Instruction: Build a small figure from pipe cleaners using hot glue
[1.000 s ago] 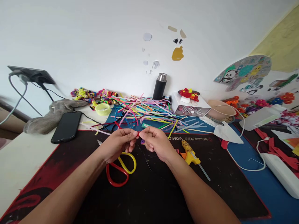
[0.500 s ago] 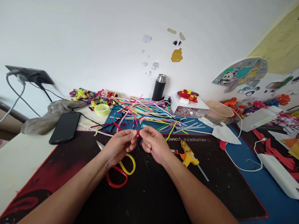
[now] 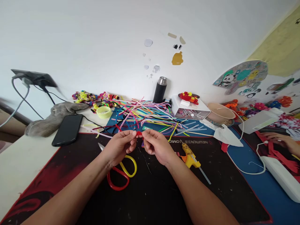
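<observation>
Near mat (image 3: 154,200) free; scissors (image 3: 123,170) below hands (image 3: 156,146), glue gun (image 3: 191,158) right, obstruct.

Short red piece (image 3: 139,133) — bright, slim, roughly level, spanning narrow gap between fingertips. Pinched at left end by left hand (image 3: 119,145), at right end by right hand (image 3: 156,145), ends hidden in grip. Held beyond handles of scissors (image 3: 124,170), to right of blade tip — clear of both. Too small to tell texture or exact shape.
</observation>
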A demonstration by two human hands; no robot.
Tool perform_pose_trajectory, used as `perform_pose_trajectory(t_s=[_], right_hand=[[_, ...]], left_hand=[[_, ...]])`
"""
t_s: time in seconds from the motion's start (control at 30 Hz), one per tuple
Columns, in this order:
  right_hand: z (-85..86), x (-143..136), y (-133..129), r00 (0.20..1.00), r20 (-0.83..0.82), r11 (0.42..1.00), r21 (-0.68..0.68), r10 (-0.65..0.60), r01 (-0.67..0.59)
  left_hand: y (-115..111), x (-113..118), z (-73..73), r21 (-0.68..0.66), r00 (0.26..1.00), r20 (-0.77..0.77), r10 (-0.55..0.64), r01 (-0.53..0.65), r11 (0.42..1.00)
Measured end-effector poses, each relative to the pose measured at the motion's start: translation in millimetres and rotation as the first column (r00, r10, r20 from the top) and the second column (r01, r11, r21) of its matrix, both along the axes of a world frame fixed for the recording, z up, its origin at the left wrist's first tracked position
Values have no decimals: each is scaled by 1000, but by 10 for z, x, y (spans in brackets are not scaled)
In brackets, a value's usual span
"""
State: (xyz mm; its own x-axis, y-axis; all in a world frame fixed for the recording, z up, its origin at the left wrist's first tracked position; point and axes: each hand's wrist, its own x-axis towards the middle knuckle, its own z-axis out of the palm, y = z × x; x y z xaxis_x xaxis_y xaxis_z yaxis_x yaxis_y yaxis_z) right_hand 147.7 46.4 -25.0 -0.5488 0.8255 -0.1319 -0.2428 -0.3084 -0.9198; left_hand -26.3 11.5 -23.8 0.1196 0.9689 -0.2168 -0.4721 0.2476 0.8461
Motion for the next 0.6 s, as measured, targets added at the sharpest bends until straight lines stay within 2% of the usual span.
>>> perform_pose_trajectory(t_s=[0.2,0.4,0.6], right_hand=[[-10,-2,5,999,-30,999,-36,16,-17],[-52,-32,-25,997,-73,997,-70,31,-36],[-6,-53,-62,993,-103,995,-79,56,-64]], left_hand=[[4,17,15,-1,1000,-11,-8,8,1000],[-7,27,-1,-23,999,44,-8,9,1000],[-9,19,-4,-5,996,84,-41,41,999]])
